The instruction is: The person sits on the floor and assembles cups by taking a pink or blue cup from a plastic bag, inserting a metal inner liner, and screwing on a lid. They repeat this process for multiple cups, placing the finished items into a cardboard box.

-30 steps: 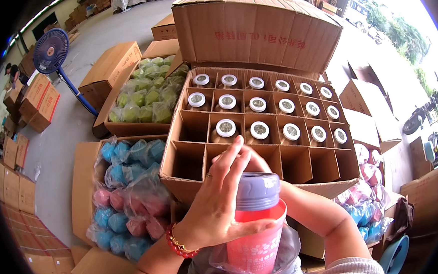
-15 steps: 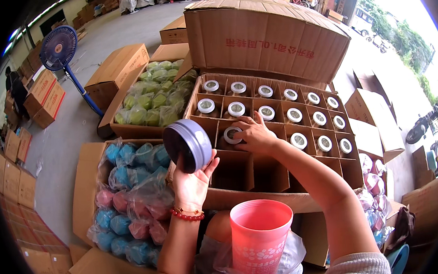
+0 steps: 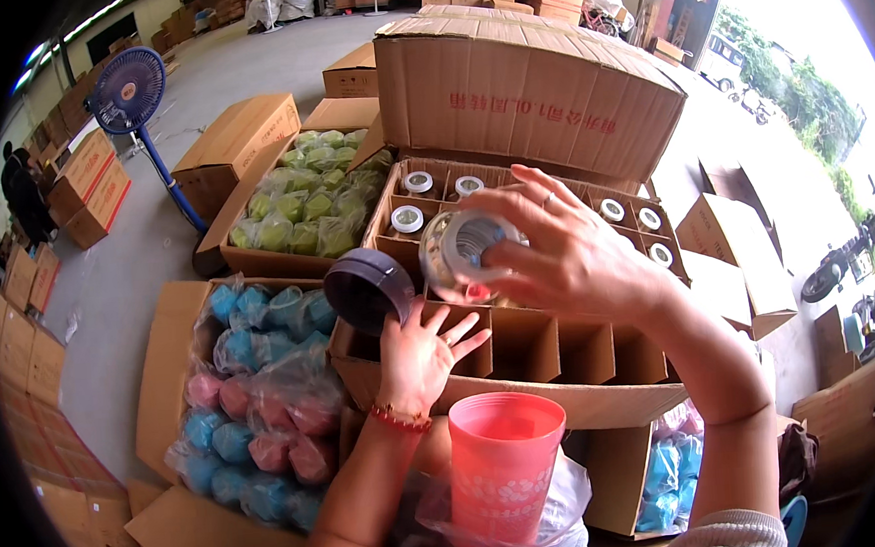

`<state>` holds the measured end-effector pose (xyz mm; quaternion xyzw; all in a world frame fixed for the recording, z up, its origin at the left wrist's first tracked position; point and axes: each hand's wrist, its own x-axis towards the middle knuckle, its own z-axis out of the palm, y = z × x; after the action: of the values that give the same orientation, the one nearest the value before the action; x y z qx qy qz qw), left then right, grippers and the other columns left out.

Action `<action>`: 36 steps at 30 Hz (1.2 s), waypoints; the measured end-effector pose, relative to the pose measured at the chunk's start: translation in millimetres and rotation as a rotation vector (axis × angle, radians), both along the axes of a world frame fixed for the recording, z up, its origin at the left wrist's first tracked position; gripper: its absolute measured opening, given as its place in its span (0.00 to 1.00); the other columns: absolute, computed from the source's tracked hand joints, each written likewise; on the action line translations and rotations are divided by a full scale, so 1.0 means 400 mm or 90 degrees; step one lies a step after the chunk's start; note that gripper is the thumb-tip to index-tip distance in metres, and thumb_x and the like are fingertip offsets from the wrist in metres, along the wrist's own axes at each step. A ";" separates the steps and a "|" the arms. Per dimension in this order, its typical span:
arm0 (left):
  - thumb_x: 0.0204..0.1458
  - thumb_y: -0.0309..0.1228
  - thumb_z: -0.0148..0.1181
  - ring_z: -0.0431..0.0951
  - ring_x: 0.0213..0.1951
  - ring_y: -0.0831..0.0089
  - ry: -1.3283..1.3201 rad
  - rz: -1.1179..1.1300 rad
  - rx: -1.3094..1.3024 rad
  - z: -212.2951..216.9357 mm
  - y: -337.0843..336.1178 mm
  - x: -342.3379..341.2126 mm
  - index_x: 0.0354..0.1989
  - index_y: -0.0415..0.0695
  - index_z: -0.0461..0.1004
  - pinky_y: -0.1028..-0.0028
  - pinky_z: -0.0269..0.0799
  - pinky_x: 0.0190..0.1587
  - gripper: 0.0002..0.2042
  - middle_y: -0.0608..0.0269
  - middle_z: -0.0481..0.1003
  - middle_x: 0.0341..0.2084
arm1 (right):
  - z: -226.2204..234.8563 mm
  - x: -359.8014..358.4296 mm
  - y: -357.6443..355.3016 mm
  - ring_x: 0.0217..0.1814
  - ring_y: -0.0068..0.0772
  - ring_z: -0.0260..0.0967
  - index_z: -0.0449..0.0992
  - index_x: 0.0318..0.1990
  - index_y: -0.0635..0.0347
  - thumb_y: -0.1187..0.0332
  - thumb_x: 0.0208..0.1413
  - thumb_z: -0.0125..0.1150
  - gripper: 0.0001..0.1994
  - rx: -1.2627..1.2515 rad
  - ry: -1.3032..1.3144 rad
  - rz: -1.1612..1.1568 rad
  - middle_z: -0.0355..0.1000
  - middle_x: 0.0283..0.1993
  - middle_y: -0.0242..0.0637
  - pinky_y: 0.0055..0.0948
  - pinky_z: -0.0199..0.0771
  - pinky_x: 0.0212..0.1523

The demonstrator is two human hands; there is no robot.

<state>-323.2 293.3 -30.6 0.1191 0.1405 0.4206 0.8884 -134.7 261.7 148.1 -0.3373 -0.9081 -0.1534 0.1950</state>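
Note:
My right hand grips a clear jar near its pale ringed mouth, tilted above the divided carton. Motion blurs the jar. Left of it, a dark purple, hollow, round cap rests against the thumb side of my left hand, whose other fingers are spread toward the jar. How the thumb grips the cap is partly hidden. White-lidded jars stand in the carton's far compartments; several near compartments show bare cardboard. A pink plastic tumbler stands upright at my lap, with clear plastic wrap around its base.
At the left, an open carton holds blue and pink wrapped items; behind it, another holds green wrapped items. A blue pedestal fan stands at the far left. The divided carton's raised flap rises behind the jars. Blue wrapped items sit low right.
My right hand has lifted a jar out of the divided carton toward the cap. My left hand's fingers have spread, and the cap has turned and tipped lower.

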 end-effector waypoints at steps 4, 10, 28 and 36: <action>0.64 0.53 0.30 0.59 0.66 0.58 -0.094 -0.009 0.123 -0.006 0.067 0.045 0.66 0.49 0.55 0.50 0.59 0.64 0.29 0.55 0.58 0.64 | 0.006 -0.046 -0.077 0.59 0.45 0.66 0.67 0.56 0.47 0.61 0.53 0.58 0.21 0.046 -0.088 0.033 0.64 0.58 0.47 0.59 0.52 0.67; 0.59 0.58 0.31 0.73 0.54 0.52 -0.335 -0.182 -0.041 0.023 0.063 0.042 0.59 0.42 0.64 0.51 0.71 0.54 0.34 0.47 0.70 0.55 | -0.082 -0.047 -0.135 0.75 0.38 0.46 0.65 0.61 0.20 0.53 0.55 0.54 0.23 0.145 -0.144 -0.005 0.53 0.72 0.32 0.59 0.39 0.72; 0.66 0.49 0.31 0.72 0.53 0.64 -0.041 -0.055 0.257 -0.031 0.089 0.134 0.62 0.41 0.63 0.63 0.67 0.58 0.27 0.56 0.69 0.55 | -0.270 0.149 0.044 0.64 0.31 0.57 0.56 0.68 0.58 0.46 0.64 0.46 0.32 -0.714 0.932 -0.227 0.56 0.69 0.39 0.32 0.63 0.60; 0.65 0.53 0.34 0.70 0.55 0.69 -0.101 -0.088 0.129 -0.059 0.049 0.122 0.62 0.40 0.62 0.69 0.63 0.60 0.29 0.59 0.69 0.55 | -0.309 0.160 0.048 0.59 0.28 0.62 0.62 0.65 0.63 0.48 0.63 0.52 0.31 -0.738 0.877 -0.102 0.64 0.62 0.39 0.29 0.62 0.60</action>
<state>-274.5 313.1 -54.1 0.1840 0.0179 0.3787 0.9069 -70.7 280.9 24.7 -0.4618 -0.4989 0.5511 0.4838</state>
